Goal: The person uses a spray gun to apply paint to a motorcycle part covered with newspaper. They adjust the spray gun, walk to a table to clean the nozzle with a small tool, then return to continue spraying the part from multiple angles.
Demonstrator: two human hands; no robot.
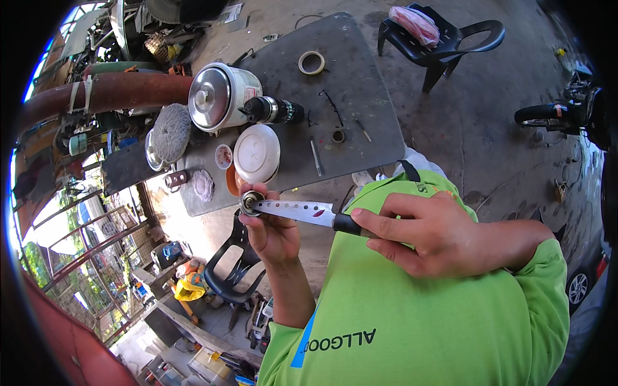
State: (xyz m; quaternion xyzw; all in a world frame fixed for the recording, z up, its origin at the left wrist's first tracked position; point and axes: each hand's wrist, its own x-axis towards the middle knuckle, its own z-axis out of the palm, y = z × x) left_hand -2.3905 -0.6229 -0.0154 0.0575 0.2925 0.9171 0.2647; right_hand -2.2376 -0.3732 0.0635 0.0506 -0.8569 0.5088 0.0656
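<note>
My right hand (421,233) is closed round the black handle of a knife (302,210). Its silver blade has a row of holes and a small red mark, and points left. Between the fingers of my left hand (273,233) sits a small round metal piece with a ringed, hollow-looking end (250,203); its exact kind is unclear. The knife's tip meets this piece, at or just inside its rim; I cannot tell which. Both hands are raised in front of my green shirt, close to the table's edge.
On the dark table (373,109) stand a rice cooker (219,96), a black bottle (277,110), a white round lidded container (257,153) and a tape roll (311,62). A black chair (235,270) is at left; another chair (444,38) bears a pink bag. A motorcycle wheel (537,116) shows at right.
</note>
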